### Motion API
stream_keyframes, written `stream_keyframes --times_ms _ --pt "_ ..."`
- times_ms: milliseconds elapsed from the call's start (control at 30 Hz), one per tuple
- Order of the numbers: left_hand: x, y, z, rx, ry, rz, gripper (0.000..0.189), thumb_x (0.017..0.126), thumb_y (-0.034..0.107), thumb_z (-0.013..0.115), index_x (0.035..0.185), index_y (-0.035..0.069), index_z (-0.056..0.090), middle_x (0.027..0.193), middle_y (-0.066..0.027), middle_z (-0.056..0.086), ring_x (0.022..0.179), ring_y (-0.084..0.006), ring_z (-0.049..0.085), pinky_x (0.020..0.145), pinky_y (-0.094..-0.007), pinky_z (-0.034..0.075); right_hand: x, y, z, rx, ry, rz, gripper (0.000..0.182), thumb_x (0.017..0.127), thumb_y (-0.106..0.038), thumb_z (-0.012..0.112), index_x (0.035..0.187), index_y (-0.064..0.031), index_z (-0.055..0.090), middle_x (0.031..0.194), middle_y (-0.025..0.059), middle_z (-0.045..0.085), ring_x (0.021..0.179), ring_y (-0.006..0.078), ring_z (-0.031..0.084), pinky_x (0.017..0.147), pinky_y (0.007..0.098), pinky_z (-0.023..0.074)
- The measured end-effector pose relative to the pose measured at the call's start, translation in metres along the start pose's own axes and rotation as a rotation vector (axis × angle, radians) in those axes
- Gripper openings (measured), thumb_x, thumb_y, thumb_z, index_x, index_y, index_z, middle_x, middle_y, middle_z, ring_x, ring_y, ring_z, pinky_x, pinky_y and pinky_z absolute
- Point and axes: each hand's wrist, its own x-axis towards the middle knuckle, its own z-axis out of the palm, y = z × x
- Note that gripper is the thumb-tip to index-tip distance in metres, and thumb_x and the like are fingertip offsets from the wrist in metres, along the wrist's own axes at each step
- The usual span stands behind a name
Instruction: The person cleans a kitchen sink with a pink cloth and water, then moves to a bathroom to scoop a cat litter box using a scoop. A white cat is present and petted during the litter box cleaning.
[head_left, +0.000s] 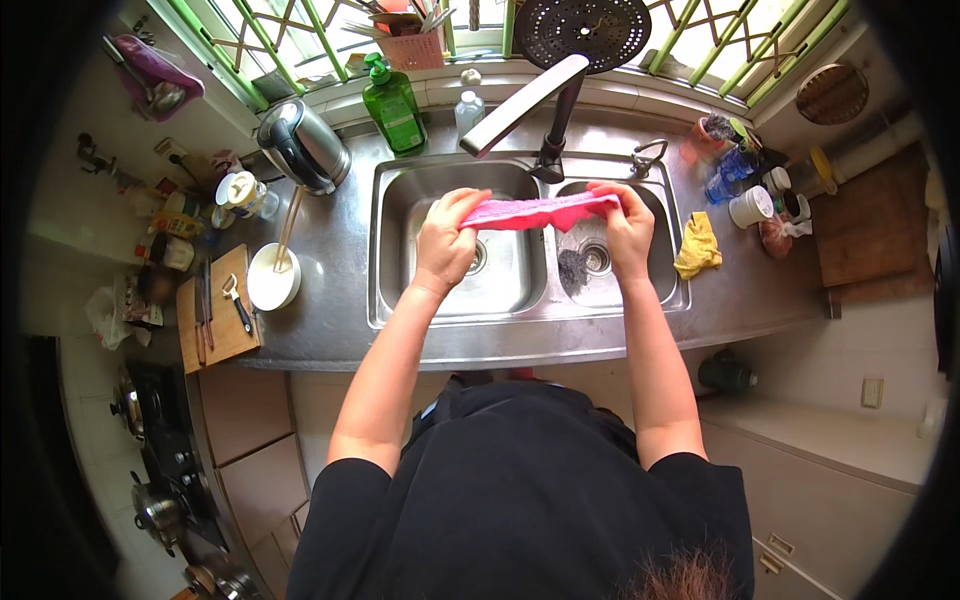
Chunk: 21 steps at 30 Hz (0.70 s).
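Observation:
A pink cleaning cloth (536, 211) is stretched level above a double-bowl stainless steel sink (457, 321). My left hand (448, 238) grips its left end over the large bowl. At the other end, my right hand (626, 225) pinches a corner of it over the smaller bowl. The cloth's lower edge hangs in loose folds. Under it, a dark scouring pad (573, 271) lies beside the drain strainer (596, 258) in the smaller bowl. The black-and-silver faucet (529, 105) reaches over the sink just beyond the cloth.
Right of the sink lies a crumpled yellow cloth (698, 246). A green pump bottle (394, 109) and an electric kettle (304, 148) stand behind on the left. Nearer are a white bowl (274, 289) with chopsticks and a cutting board (225, 330) holding a knife and peeler.

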Motion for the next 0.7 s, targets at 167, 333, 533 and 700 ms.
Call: stream_keyframes --times_ms 167,333,533,700 --pt "-0.022 -0.068 0.032 -0.358 -0.462 -0.486 0.04 0.081 -0.002 0.044 0.115 -0.002 0.066 0.108 -0.0106 0.068 0.099 -0.0207 0.064 0.088 -0.0298 0.049 0.007 0.052 -0.026 -0.321 -0.276 0.192 0.029 0.081 0.006 0.047 0.092 -0.0007 0.073 0.084 0.0062 0.073 0.081 0.0114 0.066 0.077 0.0263 0.0521" --pt "0.023 0.049 -0.004 -0.83 -0.384 -0.699 0.032 0.086 0.003 0.048 0.113 -0.002 0.066 0.092 -0.0064 0.07 0.079 -0.0126 0.067 0.071 -0.0242 0.053 0.058 -0.004 -0.047 -0.431 -0.165 -0.036 0.023 0.082 -0.002 0.052 0.086 -0.0064 0.074 0.081 0.0097 0.069 0.077 0.0154 0.065 0.067 0.0287 0.0506" --pt "0.093 0.086 -0.042 -0.652 -0.136 -0.434 0.027 0.09 0.011 0.054 0.11 -0.001 0.066 0.094 -0.0084 0.07 0.078 -0.0163 0.068 0.066 -0.0278 0.057 0.141 -0.093 -0.007 -0.162 -0.081 0.024 0.023 0.084 -0.009 0.053 0.091 -0.0035 0.074 0.074 0.0071 0.066 0.064 0.012 0.06 0.06 0.0265 0.0468" --pt "0.159 0.07 -0.06 -0.846 0.138 -0.584 0.032 0.091 0.012 0.053 0.12 -0.001 0.059 0.097 -0.0138 0.067 0.081 -0.0199 0.068 0.062 -0.0328 0.06 0.217 -0.097 0.045 0.021 -0.107 0.122 0.031 0.084 -0.014 0.061 0.11 0.0028 0.065 0.089 0.0081 0.069 0.074 0.0154 0.068 0.07 0.0312 0.0552"
